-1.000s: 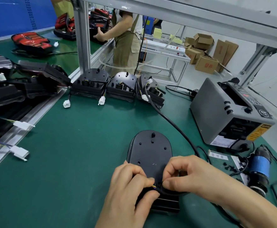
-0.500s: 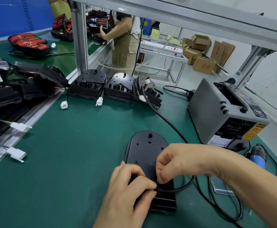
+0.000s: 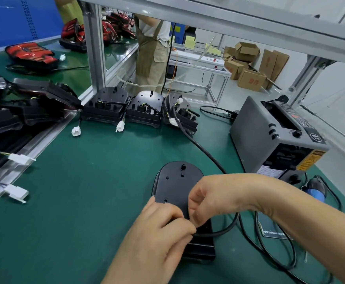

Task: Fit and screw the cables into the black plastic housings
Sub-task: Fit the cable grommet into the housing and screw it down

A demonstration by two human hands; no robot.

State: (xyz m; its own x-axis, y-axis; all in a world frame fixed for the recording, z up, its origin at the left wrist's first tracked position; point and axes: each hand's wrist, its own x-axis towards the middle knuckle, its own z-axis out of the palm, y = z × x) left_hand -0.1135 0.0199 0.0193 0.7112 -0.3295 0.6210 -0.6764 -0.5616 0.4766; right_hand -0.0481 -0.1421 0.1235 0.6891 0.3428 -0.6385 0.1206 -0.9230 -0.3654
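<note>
Lying flat on the green table [image 3: 97, 181] close in front of us, the housing [image 3: 175, 185] has the cable [image 3: 218, 232] looping off its near right side. We pinch that cable at the housing with our left hand [image 3: 159, 238], fingers curled, while our right hand [image 3: 218, 197] curls down onto the same spot, gripping the cable end. Three more housings [image 3: 143, 107] stand behind, a grey dispenser [image 3: 276, 140] to the right.

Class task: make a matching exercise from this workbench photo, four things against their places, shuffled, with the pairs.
1. black cable
2. grey machine
3. cardboard boxes
4. red casing

A. on the far floor
B. on the far-left bench
C. pinched by left hand and right hand
D. right side of green mat

Pairs: 1-C, 2-D, 3-A, 4-B
</note>
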